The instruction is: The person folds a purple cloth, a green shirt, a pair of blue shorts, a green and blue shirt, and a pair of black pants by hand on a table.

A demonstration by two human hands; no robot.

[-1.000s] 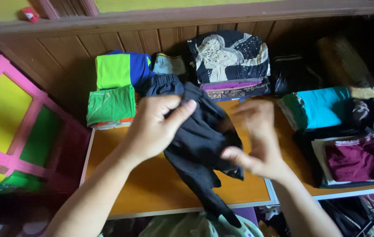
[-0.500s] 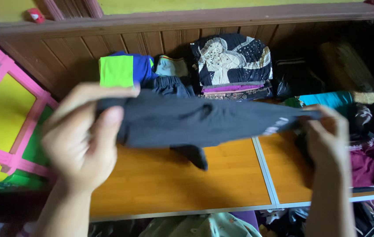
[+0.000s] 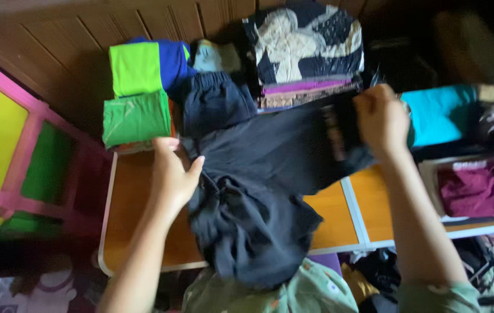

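Note:
A black garment lies spread over the orange wooden table and hangs past its front edge. My left hand grips the garment's left edge, thumb tucked against the cloth. My right hand pinches the garment's upper right corner, held up near a folded teal cloth.
Folded clothes line the back: green and blue pieces, a dark navy piece, a patterned black and cream stack. A maroon cloth lies on a white tray at right. A pink frame with yellow and green panels stands at left.
The garment was bunched between both hands, then stretched out in the air, and now lies spread on the table. The view tilted down, toward the table.

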